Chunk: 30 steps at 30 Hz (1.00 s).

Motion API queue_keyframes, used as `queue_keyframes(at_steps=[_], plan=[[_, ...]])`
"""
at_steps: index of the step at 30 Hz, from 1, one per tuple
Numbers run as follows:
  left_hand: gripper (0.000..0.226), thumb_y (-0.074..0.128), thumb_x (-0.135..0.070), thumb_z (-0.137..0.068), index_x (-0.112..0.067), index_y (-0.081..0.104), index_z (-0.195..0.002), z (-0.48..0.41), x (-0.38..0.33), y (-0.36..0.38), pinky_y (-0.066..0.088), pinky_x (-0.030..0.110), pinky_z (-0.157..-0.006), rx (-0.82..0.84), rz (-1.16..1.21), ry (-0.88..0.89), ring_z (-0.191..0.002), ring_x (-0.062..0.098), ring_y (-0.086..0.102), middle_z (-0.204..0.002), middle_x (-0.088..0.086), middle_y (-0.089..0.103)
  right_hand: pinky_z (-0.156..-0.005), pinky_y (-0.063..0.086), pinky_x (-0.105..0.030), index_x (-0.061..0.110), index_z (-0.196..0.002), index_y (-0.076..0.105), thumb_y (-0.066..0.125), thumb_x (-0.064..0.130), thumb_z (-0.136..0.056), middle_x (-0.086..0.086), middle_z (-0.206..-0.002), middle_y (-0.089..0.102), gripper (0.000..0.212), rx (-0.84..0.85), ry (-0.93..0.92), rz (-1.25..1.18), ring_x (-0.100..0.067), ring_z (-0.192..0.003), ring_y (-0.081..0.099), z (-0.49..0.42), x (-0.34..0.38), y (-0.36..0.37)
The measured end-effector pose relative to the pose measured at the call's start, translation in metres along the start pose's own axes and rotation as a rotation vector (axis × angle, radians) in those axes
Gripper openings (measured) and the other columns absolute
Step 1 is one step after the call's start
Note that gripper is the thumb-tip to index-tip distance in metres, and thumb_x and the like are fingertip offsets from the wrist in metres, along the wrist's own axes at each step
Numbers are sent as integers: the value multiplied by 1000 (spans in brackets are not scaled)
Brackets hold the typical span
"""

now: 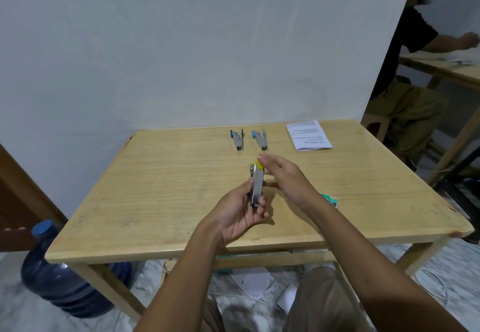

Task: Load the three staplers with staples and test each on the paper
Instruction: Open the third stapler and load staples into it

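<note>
Left hand point(241, 209) grips the yellow stapler point(257, 186) above the centre of the table point(155, 175); right hand point(283, 175) pinches its yellow end at 12 o'clock. Step in hand, by judgement: opening it for loading. Next move requires a strip from the staple box point(330, 199) at 3 o'clock.

1. Paper point(309, 135), upper right of centre: several lines of black print, too small and blurred to read.
2. Green box point(330, 199), right of centre, half hidden: pale marks on its face, not legible.
3. No other text, brand or number can be read.
</note>
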<state>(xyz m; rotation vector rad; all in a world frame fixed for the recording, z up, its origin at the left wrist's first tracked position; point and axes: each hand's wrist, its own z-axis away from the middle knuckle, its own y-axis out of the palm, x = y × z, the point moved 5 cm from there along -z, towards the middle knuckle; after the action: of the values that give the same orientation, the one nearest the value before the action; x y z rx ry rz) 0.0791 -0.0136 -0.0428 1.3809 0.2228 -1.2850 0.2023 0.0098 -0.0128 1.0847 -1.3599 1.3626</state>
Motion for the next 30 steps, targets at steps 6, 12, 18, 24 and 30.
queue_keyframes(at_steps=[6,12,18,24,30], plan=[[41,31,-38,-105,-9,60,-103,0,-1,5,52,32,-58,92,29,12,-51,18,51,-65,11,53,-102,50,-39,4,-104,73,63,54,-87,-9,-100,77,54,90,118,-303,-19,-96,71,3,3,12],[51,27,-43,-103,-8,63,-107,0,-1,3,52,34,-59,99,80,19,-55,22,52,-68,16,53,-107,44,-44,6,-103,74,66,51,-86,-6,-90,77,49,33,97,-329,-22,-97,71,4,2,14],[47,28,-42,-103,-7,60,-111,0,-1,4,52,34,-59,95,67,15,-55,22,52,-67,16,54,-104,49,-37,2,-110,69,66,42,-90,-4,-94,77,46,-5,101,-394,-15,-92,71,8,3,16],[47,29,-41,-103,-6,58,-116,1,-1,4,54,36,-62,80,39,26,-58,23,55,-69,16,54,-103,49,-36,5,-106,71,66,44,-89,-5,-96,77,43,-38,87,-337,-15,-91,72,17,9,13],[45,35,-38,-104,-1,58,-115,-10,-1,5,57,37,-58,-69,-176,25,-60,26,61,-74,18,60,-71,57,-34,10,-99,72,64,54,-87,-7,-83,74,46,-197,46,-312,-23,-73,71,27,20,-29]])
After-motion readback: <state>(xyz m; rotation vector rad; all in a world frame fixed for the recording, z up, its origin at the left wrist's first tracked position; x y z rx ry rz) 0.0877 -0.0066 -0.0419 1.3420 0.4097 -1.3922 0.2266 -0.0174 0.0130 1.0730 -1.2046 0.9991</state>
